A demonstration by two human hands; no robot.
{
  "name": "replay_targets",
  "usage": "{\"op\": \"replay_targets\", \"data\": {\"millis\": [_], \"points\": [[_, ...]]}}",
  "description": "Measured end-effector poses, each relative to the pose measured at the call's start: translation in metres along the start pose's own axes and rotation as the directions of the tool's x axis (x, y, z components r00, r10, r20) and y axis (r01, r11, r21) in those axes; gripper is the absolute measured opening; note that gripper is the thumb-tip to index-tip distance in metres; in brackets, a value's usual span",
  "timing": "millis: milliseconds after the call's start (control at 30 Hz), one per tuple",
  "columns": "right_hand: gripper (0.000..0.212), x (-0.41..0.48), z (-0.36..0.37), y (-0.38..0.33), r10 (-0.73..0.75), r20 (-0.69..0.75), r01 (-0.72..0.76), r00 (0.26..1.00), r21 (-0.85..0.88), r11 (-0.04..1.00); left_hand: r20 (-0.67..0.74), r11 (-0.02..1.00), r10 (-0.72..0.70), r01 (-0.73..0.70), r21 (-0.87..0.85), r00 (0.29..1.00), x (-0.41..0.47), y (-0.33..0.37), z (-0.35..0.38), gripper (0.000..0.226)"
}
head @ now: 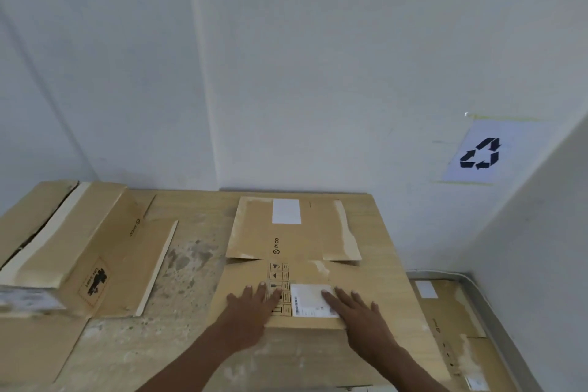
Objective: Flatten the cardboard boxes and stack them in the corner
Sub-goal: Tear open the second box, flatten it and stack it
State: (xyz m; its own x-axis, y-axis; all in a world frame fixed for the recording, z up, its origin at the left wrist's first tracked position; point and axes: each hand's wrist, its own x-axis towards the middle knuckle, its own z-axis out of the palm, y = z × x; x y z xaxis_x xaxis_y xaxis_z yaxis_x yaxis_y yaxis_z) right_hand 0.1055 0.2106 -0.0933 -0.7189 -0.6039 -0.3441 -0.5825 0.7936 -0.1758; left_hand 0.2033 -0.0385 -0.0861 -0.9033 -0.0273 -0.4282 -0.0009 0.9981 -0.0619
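A flattened brown cardboard box (296,242) with a PICO logo and white labels lies on the wooden table (191,264), its far flaps spread toward the wall. My left hand (251,305) presses flat on its near panel, fingers apart, over the printed handling symbols. My right hand (356,309) rests flat beside it, fingers spread, partly on the white shipping label (310,296). Neither hand grips anything. At the table's left a second box (70,248) stands partly collapsed, its flaps open.
Down in the right corner, flattened cardboard (445,312) lies on the floor below a recycling sign (480,154) taped to the white wall. A grey metal edge (496,321) runs along that corner. The table's right edge borders the gap.
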Motion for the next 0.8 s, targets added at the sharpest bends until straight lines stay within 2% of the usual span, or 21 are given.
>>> {"op": "replay_targets", "data": {"millis": [133,333,600,800], "points": [[0.092,-0.018,-0.013,0.009,-0.004,0.010,0.004,1.000,-0.045,0.999,0.027,0.998,0.023,-0.024,0.057,0.999,-0.013,0.016,-0.006,0.080],[0.091,-0.046,-0.032,0.061,-0.032,0.040,0.035,0.999,-0.058,0.998,0.015,0.998,0.008,-0.009,0.069,1.000,-0.006,0.073,-0.020,0.077],[0.088,-0.106,-0.036,0.197,0.000,0.056,0.005,0.998,-0.077,0.997,-0.008,0.999,0.022,-0.021,0.042,1.000,0.025,0.219,-0.043,0.078],[0.082,-0.145,-0.031,0.300,0.015,-0.044,-0.019,0.999,-0.091,0.996,-0.079,0.994,-0.022,0.030,0.104,0.997,0.054,0.328,-0.047,0.088]]}}
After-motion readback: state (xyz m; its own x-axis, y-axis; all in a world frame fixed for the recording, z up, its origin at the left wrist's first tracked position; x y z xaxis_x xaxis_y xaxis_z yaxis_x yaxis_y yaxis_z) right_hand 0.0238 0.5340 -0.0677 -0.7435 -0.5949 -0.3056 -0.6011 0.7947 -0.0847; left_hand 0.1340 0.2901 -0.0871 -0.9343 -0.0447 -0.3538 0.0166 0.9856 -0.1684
